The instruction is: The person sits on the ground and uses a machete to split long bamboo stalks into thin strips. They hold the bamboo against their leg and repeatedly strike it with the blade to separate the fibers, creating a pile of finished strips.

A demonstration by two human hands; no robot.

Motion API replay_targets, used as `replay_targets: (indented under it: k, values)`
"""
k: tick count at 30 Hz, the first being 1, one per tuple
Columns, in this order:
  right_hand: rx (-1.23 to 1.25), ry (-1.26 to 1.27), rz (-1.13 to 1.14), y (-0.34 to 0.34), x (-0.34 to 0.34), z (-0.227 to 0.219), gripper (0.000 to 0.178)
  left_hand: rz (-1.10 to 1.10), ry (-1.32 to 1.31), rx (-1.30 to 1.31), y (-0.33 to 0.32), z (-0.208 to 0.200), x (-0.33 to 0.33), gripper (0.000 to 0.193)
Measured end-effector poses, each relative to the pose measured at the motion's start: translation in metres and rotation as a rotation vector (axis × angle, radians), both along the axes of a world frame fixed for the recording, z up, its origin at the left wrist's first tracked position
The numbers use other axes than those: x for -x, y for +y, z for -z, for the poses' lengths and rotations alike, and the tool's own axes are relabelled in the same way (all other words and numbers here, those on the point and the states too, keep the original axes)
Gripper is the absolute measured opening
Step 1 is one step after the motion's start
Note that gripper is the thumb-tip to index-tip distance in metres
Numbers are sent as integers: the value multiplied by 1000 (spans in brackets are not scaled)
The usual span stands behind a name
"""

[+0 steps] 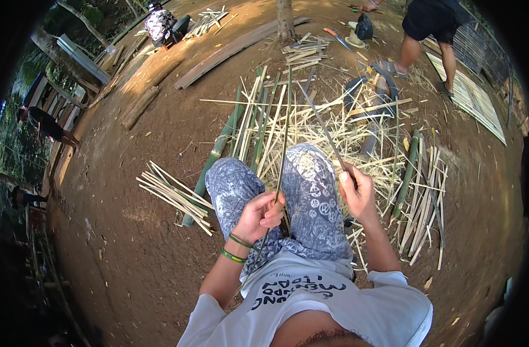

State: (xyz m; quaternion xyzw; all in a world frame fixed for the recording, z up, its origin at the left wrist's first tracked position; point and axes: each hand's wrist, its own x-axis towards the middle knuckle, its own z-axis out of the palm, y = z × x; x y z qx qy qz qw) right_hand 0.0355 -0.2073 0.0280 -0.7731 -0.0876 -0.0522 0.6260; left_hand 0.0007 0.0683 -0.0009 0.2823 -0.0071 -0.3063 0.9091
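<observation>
My left hand (262,216) is closed around a long, thin green bamboo strip (286,124), which stands upright and runs down past my lap. In my right hand (357,194) is a long, narrow grey knife (321,123), its blade slanting up and to the left. The blade and the strip are apart. Below and beyond both hands are my knees in patterned trousers (319,191). Just past them lies a heap of pale bamboo shavings (328,136) mixed with split strips.
A bundle of bamboo strips (173,194) lies at left, another bundle (426,202) at right. Green bamboo poles (221,144) rest on the brown soil (131,231). A person's leg (411,55) stands at far right, near a slatted panel (470,95). Other people (160,26) are farther off.
</observation>
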Motion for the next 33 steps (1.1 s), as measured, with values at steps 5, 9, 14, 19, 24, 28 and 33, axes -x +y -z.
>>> replay_targets:
  k: [5, 9, 14, 19, 24, 28, 33]
  values:
    - [132, -31, -11, 2, 2, -2, 39, -129, -28, -286, -14, -9, -3, 24]
    - [509, -196, 32, 14, 0, 10, 62, -242, -71, -595, -38, -13, -7, 24]
    - [737, -200, -92, 17, 5, 22, 80, -193, -75, -568, -50, -7, -14, 42]
    - [796, -152, -121, 19, 1, 26, 83, -162, -25, -496, -53, 1, -19, 52]
    - [826, -170, -138, 17, -2, 27, 85, -118, 21, -405, -50, 1, -22, 52]
    - [836, -205, -104, 18, -5, 36, 88, -69, 31, -310, -47, 9, -22, 46]
    - [847, -253, -44, 21, -3, 44, 89, -51, 72, -265, -44, 7, -17, 40]
